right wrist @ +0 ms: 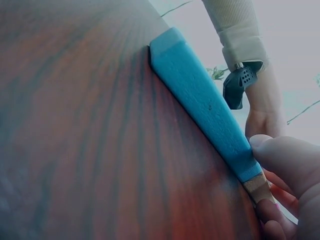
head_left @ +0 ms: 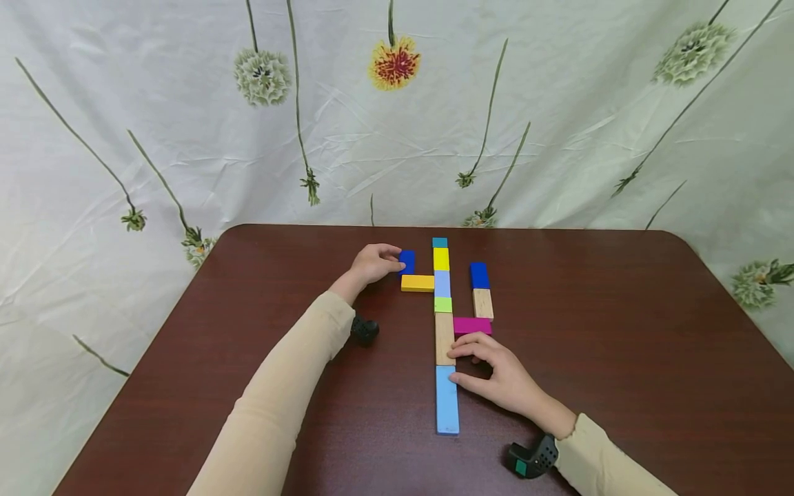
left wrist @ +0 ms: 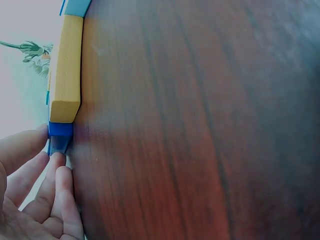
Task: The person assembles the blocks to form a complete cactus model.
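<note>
My left hand (head_left: pixel 374 264) is at the left side of a dark blue block (head_left: pixel 407 262), thumb and fingertips against it. The block lies on the table behind a yellow-orange block (head_left: pixel 418 283). In the left wrist view the thumb (left wrist: pixel 25 147) reaches the blue block's edge, and the other fingers bend at its end. My right hand (head_left: pixel 499 375) rests beside the central row. Its thumb touches the light blue block (head_left: pixel 447 406) at the near end, and its fingertips touch the plain wooden block (head_left: pixel 444 334) beyond.
The row continues away with a green block (head_left: pixel 443 304), a periwinkle block (head_left: pixel 442 283), a yellow block (head_left: pixel 441 259) and a teal block (head_left: pixel 440 242). On the right, a magenta block (head_left: pixel 473 326) adjoins a wooden block (head_left: pixel 482 304) and a blue block (head_left: pixel 480 275). A flowered cloth (head_left: pixel 434 138) hangs behind.
</note>
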A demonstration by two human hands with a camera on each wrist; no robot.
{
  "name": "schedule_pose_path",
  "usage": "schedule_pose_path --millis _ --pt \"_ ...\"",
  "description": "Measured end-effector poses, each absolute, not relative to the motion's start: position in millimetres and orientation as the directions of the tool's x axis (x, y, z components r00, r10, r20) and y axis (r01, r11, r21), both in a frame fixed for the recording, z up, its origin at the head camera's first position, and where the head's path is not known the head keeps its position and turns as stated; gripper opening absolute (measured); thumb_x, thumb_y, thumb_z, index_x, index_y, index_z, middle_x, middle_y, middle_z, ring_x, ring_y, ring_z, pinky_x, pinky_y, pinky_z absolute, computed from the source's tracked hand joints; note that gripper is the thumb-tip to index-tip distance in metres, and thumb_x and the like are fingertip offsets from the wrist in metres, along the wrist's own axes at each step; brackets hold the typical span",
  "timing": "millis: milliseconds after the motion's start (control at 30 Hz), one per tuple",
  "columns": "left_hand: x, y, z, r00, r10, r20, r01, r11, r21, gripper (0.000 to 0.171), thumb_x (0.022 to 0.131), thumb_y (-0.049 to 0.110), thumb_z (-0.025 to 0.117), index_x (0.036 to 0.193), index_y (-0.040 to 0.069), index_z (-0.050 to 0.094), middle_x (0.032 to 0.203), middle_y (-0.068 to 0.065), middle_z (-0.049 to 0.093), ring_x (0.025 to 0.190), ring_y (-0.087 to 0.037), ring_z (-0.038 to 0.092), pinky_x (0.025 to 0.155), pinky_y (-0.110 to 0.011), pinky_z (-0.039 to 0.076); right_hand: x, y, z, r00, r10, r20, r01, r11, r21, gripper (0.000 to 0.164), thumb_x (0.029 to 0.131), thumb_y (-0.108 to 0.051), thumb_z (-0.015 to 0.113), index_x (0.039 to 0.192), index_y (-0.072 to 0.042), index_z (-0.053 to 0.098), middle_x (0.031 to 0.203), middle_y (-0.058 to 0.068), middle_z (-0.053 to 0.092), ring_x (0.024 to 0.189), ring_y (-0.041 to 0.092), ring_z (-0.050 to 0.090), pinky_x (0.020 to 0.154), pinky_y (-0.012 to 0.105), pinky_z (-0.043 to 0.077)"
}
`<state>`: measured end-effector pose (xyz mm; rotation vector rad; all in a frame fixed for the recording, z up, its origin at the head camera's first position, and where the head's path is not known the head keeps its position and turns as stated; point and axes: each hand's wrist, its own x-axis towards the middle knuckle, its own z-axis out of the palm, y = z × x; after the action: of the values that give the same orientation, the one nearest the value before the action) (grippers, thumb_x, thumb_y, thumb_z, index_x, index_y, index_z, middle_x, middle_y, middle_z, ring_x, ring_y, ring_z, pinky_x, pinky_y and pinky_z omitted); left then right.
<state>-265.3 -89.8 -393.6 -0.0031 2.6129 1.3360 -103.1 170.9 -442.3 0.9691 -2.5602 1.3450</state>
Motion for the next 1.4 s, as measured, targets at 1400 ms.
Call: schedule_pose_path --millis 1400 --pt "-240 -124 -371 -0.992 0.118 -0.047 0.0 0.369 0.929 0.04 0.092 0.024 0.063 0.124 0.002 0.058 0.113 -0.018 0.062 0.101 -0.03 0.059 0.092 -0.044 0.045 -101 170 -437 -0.809 -0.485 0.332 -0.547 0.412 -0.729 0.03 0.079 -0.027 0.077 0.107 -0.02 0.068 0.112 -0.01 0.057 0.099 0.009 0.055 0.082 0.028 0.048"
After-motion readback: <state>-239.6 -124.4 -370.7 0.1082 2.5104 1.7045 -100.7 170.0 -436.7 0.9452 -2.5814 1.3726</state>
